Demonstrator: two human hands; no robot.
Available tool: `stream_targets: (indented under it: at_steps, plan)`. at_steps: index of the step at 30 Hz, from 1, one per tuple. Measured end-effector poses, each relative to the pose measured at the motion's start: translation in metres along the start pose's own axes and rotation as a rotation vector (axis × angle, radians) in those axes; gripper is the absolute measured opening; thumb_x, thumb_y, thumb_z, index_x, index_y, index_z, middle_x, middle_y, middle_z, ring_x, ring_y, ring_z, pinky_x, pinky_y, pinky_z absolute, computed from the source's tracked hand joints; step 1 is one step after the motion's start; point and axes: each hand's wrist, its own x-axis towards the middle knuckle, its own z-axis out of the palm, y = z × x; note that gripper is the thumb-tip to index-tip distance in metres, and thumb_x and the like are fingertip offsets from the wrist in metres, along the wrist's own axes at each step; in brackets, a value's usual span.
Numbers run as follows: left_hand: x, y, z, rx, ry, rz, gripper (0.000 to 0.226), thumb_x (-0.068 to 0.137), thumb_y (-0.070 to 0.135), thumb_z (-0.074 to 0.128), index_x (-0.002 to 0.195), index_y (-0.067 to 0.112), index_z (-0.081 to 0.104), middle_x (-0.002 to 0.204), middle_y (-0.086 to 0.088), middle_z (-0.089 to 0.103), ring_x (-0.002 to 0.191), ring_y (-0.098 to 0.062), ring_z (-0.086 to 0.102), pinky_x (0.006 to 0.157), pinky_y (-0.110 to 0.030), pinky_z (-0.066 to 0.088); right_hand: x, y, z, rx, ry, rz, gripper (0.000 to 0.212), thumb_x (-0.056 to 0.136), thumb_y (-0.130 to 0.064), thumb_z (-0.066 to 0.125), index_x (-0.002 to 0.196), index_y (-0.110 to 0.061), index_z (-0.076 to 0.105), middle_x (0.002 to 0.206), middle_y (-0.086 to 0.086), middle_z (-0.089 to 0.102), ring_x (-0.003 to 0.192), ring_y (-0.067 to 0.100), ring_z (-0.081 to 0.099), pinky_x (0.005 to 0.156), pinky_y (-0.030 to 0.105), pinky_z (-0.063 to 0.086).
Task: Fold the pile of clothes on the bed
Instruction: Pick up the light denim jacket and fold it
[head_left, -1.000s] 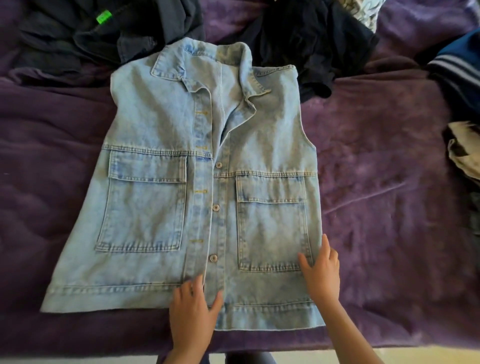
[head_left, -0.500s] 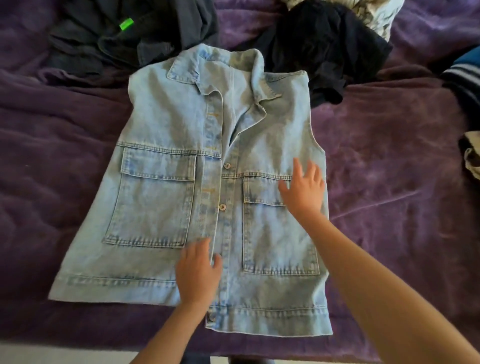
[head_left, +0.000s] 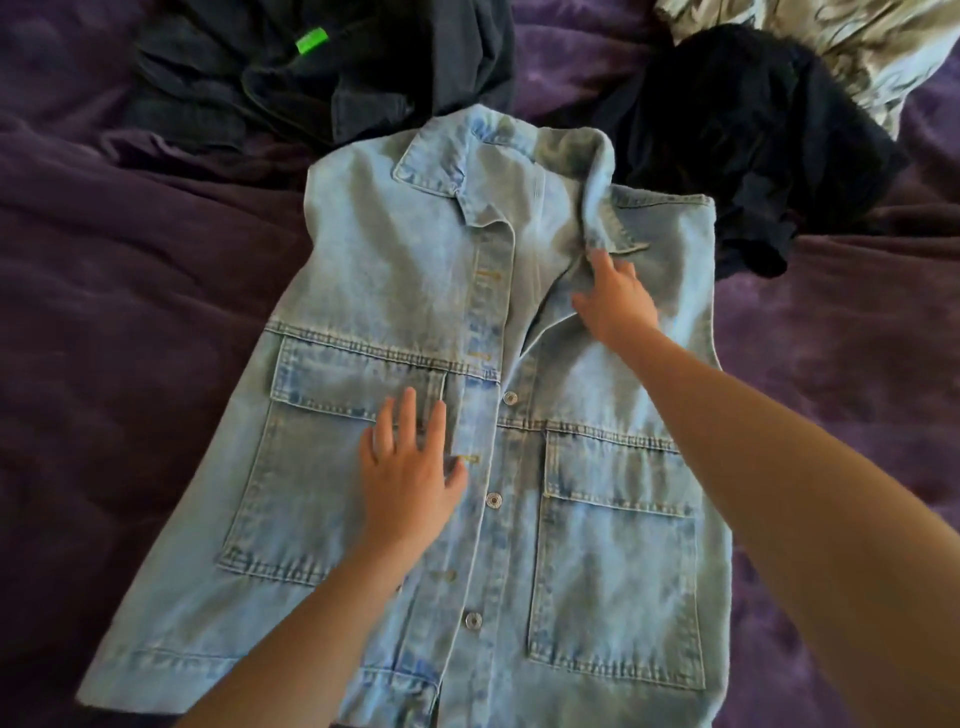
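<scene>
Sleeveless denim vest (head_left: 415, 291) lies face up, spread flat mid-bed on the purple blanket (head_left: 130, 312). Collar (head_left: 519, 150) is far from me, hem near. Front panels meet down the middle, top gaping.

L hand (head_left: 410, 483) is flat on the chest pocket (head_left: 332, 457) on that side, fingers straight and slightly spread, pressing the cloth, no grip. R hand (head_left: 615, 306) sits at the open front edge just under the collar tip. Its fingertips touch the collar, but I can't tell if it pinches the edge or only pushes it flat.

Handling, my call: denim is mid-weight, stiff-ish and not slippery, so it should hold a crease and not slide on the fuzzy blanket. Seams, pockets and the button strip are bulky, so folds there will resist. I'd take hold at armhole edge + hem corner per side and fold inward.

Rest of the pile sits unfolded beyond the collar: dark garment (head_left: 405, 67) w/ green tag (head_left: 311, 40), black garment (head_left: 737, 135), patterned fabric (head_left: 852, 47).
</scene>
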Motion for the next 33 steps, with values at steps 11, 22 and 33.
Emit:
stream_targets:
  at_steps: [11,22,33]
  plan:
    - [0.049,-0.028,0.001,-0.102,0.179,0.004,0.051,0.084,0.043,0.040,0.123,0.011,0.044,0.128,-0.026,0.053,0.121,-0.038,0.036,0.089,-0.058,0.043,0.075,-0.054,-0.061,0.175,0.506,0.061,0.033,0.092,-0.014,0.040,0.115,-0.009,0.063,0.117,0.015,0.063,0.110,0.031,0.054,0.085,0.031,0.035]
    - [0.045,-0.005,0.015,-0.055,0.181,0.085,0.056,0.082,0.042,0.041,0.129,0.011,0.042,0.130,-0.026,0.052,0.121,-0.039,0.036,0.088,-0.059,0.044,0.074,-0.059,0.004,0.030,0.024,-0.181,0.049,0.099,-0.031,0.037,0.145,-0.016,0.029,0.149,0.016,0.029,0.138,0.032,0.025,0.108,0.040,0.027]
    - [-0.046,0.020,0.030,-0.004,0.062,0.155,0.043,0.079,0.035,0.043,0.112,0.010,0.058,0.131,-0.026,0.052,0.122,-0.038,0.038,0.093,-0.056,0.036,-0.051,0.004,0.042,0.025,0.051,-0.141,0.055,0.099,-0.034,0.039,0.148,-0.018,0.022,0.155,0.018,0.013,0.144,0.032,0.008,0.115,0.041,0.012]
